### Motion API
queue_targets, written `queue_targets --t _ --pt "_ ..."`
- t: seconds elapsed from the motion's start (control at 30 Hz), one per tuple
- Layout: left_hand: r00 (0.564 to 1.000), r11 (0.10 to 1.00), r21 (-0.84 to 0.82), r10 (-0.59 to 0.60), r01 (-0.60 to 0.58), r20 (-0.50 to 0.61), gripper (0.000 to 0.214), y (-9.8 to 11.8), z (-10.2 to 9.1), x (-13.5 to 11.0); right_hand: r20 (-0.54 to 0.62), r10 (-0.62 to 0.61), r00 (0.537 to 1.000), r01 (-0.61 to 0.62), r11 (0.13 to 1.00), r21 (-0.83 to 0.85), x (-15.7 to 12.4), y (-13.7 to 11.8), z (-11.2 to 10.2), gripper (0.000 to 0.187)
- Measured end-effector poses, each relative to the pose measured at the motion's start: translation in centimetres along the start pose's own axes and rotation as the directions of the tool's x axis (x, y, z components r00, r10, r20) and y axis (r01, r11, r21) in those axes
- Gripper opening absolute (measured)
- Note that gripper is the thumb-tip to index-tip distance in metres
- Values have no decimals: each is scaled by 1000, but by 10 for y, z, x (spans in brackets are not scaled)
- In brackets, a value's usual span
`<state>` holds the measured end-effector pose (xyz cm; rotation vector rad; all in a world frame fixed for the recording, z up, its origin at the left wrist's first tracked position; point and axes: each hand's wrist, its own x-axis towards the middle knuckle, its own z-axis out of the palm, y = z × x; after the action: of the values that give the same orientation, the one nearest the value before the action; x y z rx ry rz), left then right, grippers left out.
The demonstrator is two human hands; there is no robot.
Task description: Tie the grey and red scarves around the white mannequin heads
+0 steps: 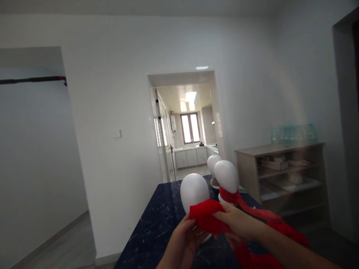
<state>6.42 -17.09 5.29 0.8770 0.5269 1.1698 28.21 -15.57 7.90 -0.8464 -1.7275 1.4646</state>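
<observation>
A red scarf is stretched between my two hands, against the lower front of the nearest white mannequin head. My left hand pinches its left edge beside the neck of that head. From the right, my right hand grips the cloth, thumb on top. Part of the scarf hangs below my right wrist. Just behind stands a second white mannequin head, with red cloth around its neck trailing to the right. The lower part of the nearest head is hidden by the scarf and hands.
The heads stand on a dark blue marbled table. Farther back is a third white head. A wooden shelf unit on the right carries several bottles. Beyond the table, a doorway opens onto kitchen cabinets.
</observation>
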Motion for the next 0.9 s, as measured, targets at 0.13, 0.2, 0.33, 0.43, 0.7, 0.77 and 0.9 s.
queue_targets --t 0.13,0.2,0.33,0.43,0.7,0.77,0.9 --pt "1000 988 -154 3 -3 2 25 5 0 -1 -44 43 998 -35 985 166 5 12 6 47" --pt "1000 977 -212 -5 5 1 21 5 -2 0 -79 69 994 -51 976 212 8 18 9 46" --pt "996 979 -184 -77 83 39 21 2 -10 7 -124 101 987 -73 975 208 11 20 13 44" --pt "970 980 -4 -197 200 140 44 3 -17 11 -153 98 983 -70 981 182 9 12 14 41" --pt "894 815 573 -317 85 318 38 62 8 -4 63 75 995 -69 993 -94 -6 -19 3 34" --pt "915 864 501 -239 48 325 30 88 19 1 209 125 970 -99 986 -133 -7 -23 -13 43" --pt "939 956 292 -114 15 325 24 142 25 40 368 151 918 -133 988 -73 5 -23 -66 25"
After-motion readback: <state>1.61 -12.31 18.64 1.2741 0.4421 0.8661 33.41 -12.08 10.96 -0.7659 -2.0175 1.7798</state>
